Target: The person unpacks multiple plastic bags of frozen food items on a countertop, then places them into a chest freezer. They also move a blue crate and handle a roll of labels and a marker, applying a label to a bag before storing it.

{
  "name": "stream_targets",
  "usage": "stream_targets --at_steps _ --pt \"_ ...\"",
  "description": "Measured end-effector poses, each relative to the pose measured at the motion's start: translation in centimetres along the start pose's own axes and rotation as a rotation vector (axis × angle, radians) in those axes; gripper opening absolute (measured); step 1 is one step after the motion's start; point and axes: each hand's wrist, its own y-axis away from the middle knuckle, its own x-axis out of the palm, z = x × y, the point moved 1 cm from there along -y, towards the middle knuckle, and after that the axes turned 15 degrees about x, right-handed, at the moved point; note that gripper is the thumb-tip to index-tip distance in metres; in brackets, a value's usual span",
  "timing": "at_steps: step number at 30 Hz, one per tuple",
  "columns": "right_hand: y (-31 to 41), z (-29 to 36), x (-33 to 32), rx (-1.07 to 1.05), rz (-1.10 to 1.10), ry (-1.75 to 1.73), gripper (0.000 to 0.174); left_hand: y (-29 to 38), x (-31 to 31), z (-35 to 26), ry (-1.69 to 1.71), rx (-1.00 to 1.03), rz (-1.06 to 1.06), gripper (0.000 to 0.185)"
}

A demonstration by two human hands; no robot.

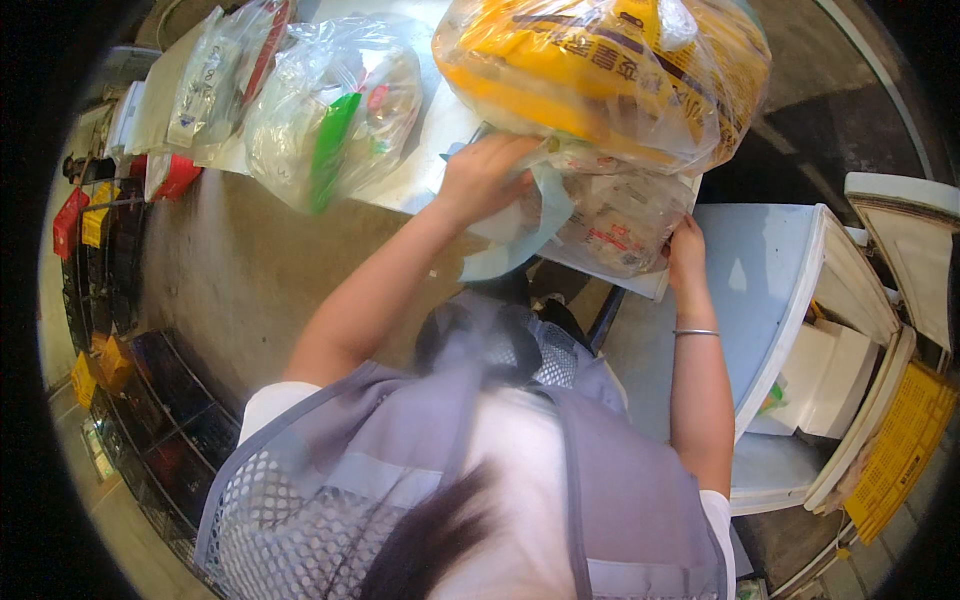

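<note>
My left hand [487, 174] is closed around a pale blue plastic strip [553, 214] that curves down past the table's edge. Its fingertips are partly hidden by plastic. A clear plastic bag [619, 229] with red print lies at the front edge of the white table [442, 112], its contents hard to make out. The fingers of my right hand [684, 251] grip that bag's right edge. Just beyond both hands sits a large clear bag [600, 82] holding yellow packets that bear dark writing.
Left on the table stand a clear bag with a green strip [334, 154] and clear-wrapped packs [210, 82]. An open white chest freezer [712, 300] at the right holds a white box [817, 375]. Black crates [180, 390] line the left side. A yellow printed sign [904, 450] hangs far right.
</note>
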Motion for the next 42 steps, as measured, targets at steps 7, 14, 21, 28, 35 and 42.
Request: stream_targets --at_steps 7,14,21,28,35,42 --pt "7.0 3.2 1.8 -1.161 -0.562 0.705 0.03 2.0 -5.8 1.8 -0.044 -0.139 0.234 0.051" --pt "5.6 5.1 10.1 -1.101 -0.4 1.312 0.057 5.0 -3.7 3.8 0.043 -0.244 0.294 0.044" --pt "5.9 6.9 2.3 -0.183 -0.239 1.004 0.053 5.8 -3.7 5.2 0.124 -0.074 0.073 0.052" --pt "3.0 4.8 1.1 -0.06 -0.102 0.594 0.041 5.9 -3.2 4.5 0.174 -0.051 0.427 0.063" --pt "17.1 5.1 -13.8 -0.476 -0.606 0.119 0.047 5.5 -1.7 3.9 0.084 -0.27 0.601 0.065" --pt "20.9 7.7 -36.8 -0.401 -0.422 -0.841 0.037 2.9 0.2 0.8 -0.101 -0.322 0.553 0.056"
